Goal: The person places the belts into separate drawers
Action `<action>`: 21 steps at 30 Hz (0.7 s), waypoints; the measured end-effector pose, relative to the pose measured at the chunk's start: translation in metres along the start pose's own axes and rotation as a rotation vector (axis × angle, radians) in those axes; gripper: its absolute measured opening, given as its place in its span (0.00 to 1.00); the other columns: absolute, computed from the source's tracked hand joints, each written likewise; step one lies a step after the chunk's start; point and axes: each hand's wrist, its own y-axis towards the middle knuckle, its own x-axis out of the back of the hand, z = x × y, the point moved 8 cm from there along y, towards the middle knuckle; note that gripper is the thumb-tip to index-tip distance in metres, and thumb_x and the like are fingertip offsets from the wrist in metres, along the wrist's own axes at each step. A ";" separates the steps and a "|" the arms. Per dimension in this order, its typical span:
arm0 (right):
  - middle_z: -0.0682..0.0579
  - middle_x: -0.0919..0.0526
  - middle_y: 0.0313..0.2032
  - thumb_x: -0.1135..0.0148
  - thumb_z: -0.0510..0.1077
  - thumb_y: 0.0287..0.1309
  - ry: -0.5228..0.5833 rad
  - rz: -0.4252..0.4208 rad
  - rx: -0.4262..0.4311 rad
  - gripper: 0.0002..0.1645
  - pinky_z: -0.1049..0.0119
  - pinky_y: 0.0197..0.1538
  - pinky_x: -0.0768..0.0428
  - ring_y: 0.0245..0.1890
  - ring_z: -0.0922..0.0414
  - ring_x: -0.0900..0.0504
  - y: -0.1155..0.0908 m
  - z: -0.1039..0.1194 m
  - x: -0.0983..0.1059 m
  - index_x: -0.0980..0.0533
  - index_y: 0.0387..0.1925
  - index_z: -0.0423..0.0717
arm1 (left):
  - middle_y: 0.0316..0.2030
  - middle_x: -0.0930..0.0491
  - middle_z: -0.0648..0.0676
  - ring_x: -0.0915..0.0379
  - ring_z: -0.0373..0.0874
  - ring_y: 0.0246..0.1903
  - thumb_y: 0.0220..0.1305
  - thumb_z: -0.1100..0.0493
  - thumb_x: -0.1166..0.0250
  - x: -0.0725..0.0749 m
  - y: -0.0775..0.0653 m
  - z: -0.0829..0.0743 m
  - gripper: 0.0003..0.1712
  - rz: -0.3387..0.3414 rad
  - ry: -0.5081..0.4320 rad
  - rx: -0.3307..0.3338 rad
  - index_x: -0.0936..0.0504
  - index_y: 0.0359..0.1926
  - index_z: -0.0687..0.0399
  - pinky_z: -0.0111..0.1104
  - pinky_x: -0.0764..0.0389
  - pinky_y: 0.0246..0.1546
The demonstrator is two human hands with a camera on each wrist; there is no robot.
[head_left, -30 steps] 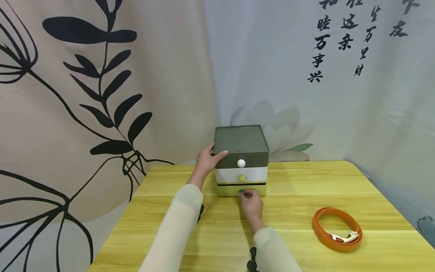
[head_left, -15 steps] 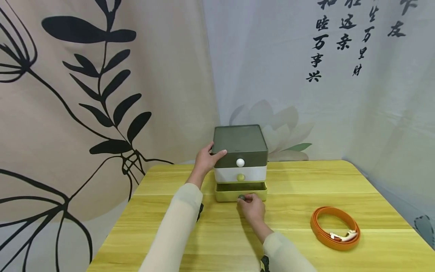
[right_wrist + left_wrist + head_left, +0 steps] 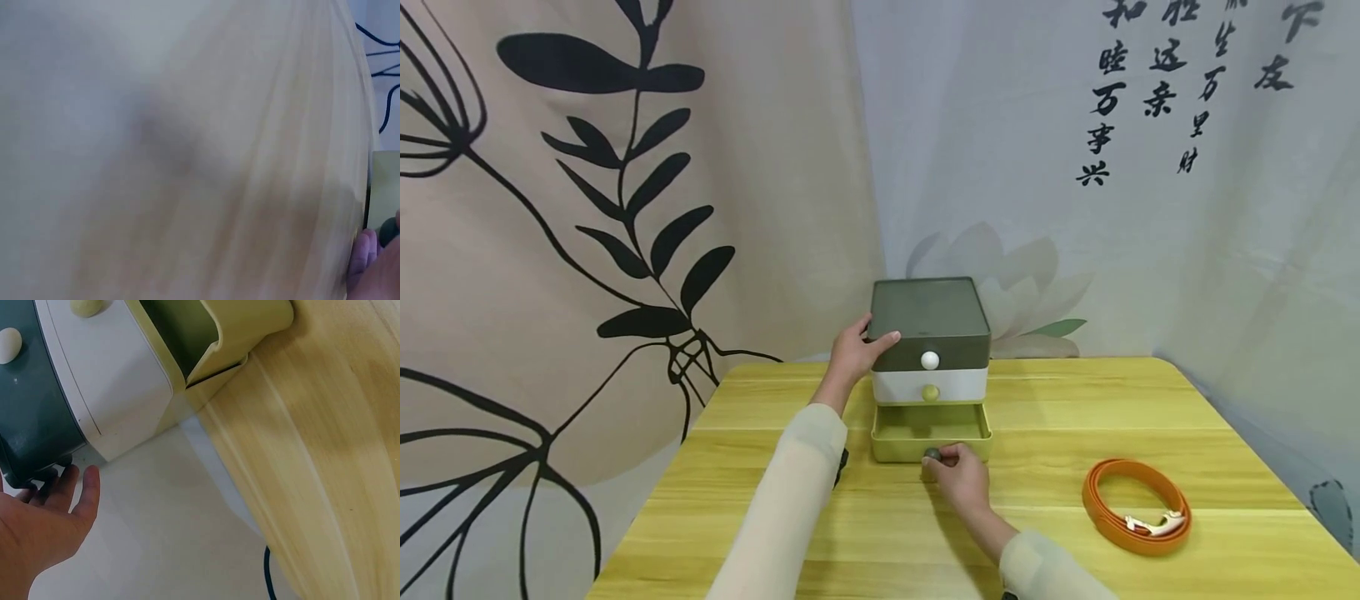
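Observation:
A small three-tier drawer box (image 3: 931,308) stands at the back middle of the table, with a dark green top tier, a white middle and a yellow-green bottom. My left hand (image 3: 853,354) rests at its upper left corner, thumb over the top edge, fingers along the side. In the left wrist view, the extended fingertips touch the dark tier. The bottom drawer (image 3: 893,451) is pulled well out, and its visible inside looks bare. Between thumb and fingers, my right hand (image 3: 964,482) pinches its dark round knob (image 3: 932,454). The right wrist view catches only part of this hand (image 3: 375,275) at its edge.
A coiled orange-brown belt (image 3: 1101,508) with a metal buckle (image 3: 1157,525) lies on the wooden table (image 3: 737,500) to the right. Behind the table hangs a printed curtain (image 3: 790,167). The upper drawers' white knob (image 3: 930,361) and yellow-green knob (image 3: 930,392) face forward.
The bottom drawer has slid out toward me from nearly closed, pulled by my right hand on its knob. My left hand has stayed on the box.

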 end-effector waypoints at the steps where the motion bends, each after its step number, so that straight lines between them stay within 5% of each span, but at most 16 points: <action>1: 0.48 0.18 0.31 0.26 0.43 0.53 0.001 0.005 0.004 0.18 0.63 0.34 0.21 0.32 0.55 0.20 -0.002 0.001 0.000 0.22 0.39 0.34 | 0.74 0.44 0.56 0.48 0.55 0.73 0.64 0.38 0.34 0.000 0.000 0.000 0.48 -0.001 0.001 -0.001 0.43 0.77 0.48 0.48 0.38 0.67; 21: 0.48 0.18 0.29 0.25 0.40 0.52 0.049 0.058 0.018 0.19 0.69 0.28 0.21 0.27 0.58 0.20 -0.033 -0.001 0.008 0.23 0.39 0.32 | 0.74 0.43 0.57 0.48 0.55 0.72 0.63 0.38 0.33 0.000 -0.001 0.000 0.49 0.002 -0.016 0.005 0.43 0.77 0.49 0.47 0.38 0.68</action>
